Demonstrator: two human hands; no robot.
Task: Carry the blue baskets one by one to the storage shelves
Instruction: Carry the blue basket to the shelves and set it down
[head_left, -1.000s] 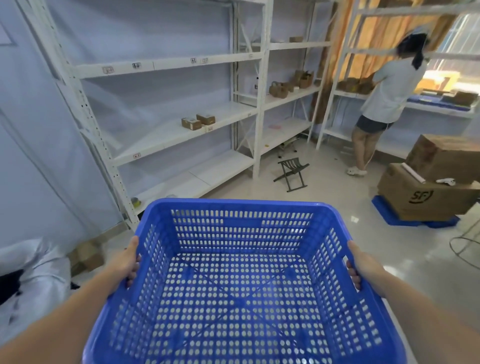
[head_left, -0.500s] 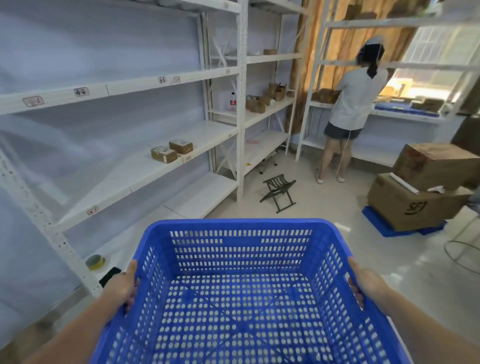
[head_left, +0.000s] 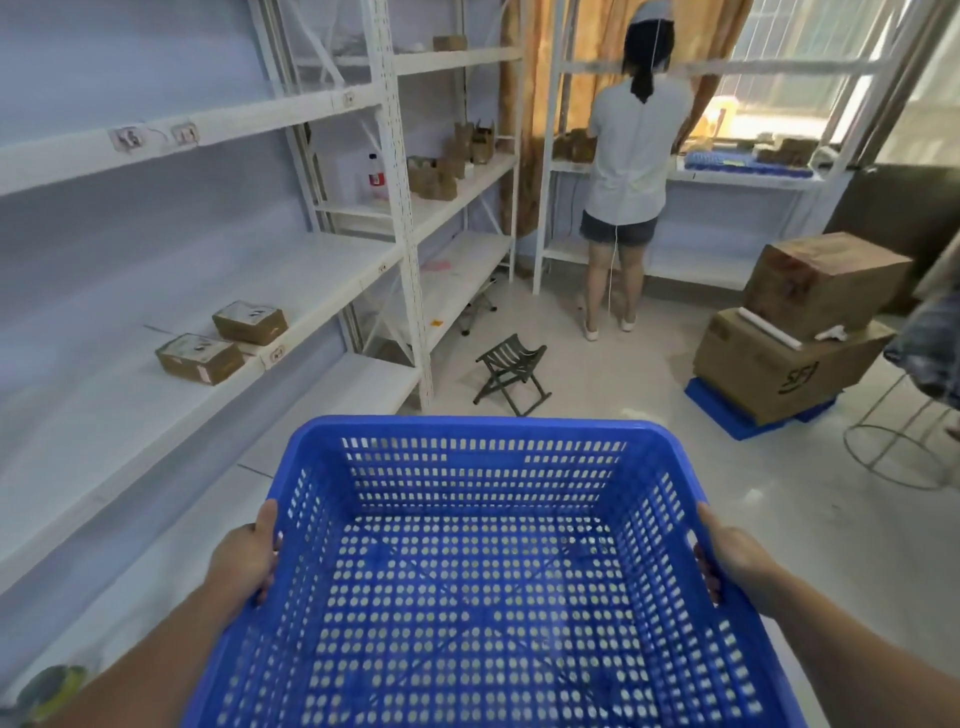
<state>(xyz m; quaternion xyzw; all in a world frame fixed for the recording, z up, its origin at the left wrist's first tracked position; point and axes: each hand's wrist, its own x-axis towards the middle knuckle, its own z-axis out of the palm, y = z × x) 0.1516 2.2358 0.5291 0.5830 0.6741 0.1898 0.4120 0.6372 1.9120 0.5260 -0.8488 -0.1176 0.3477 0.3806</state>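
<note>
We've got the blue perforated plastic basket (head_left: 483, 587) held out in front of us, empty, bottom centre of view, off the floor. Our left hand (head_left: 244, 561) is clamped on its left rim, thumb on top & fingers curled under the edge; our right hand (head_left: 732, 558) grips the right rim the same way. Both forearms run in from the bottom corners.

Just left of the basket: the white metal storage shelves (head_left: 400, 218), several tiers along the left wall. Middle tier carries two small flat brown cardboard boxes (head_left: 200, 358), side by side, w/ labels on top. Further back the next bay holds a clear plastic bottle w/ a red label (head_left: 373, 174) and a cluster of small brown cartons (head_left: 441, 171).

Straight ahead of the basket, on the pale floor (head_left: 613, 374), a small dark folding stool (head_left: 511, 371) stands upright. Beyond it a person in a light shirt & dark shorts (head_left: 631, 166) stands back to us, facing another white shelf unit by the window.

Right of that: two large brown cardboard cartons (head_left: 795, 332), stacked, sitting on a blue plastic pallet (head_left: 727, 410); a white roll lies on the lower carton. Far right, a metal wire stand (head_left: 893, 441), partly cut off by the frame edge. Bottom left corner, sth greenish, too blurred to tell.
</note>
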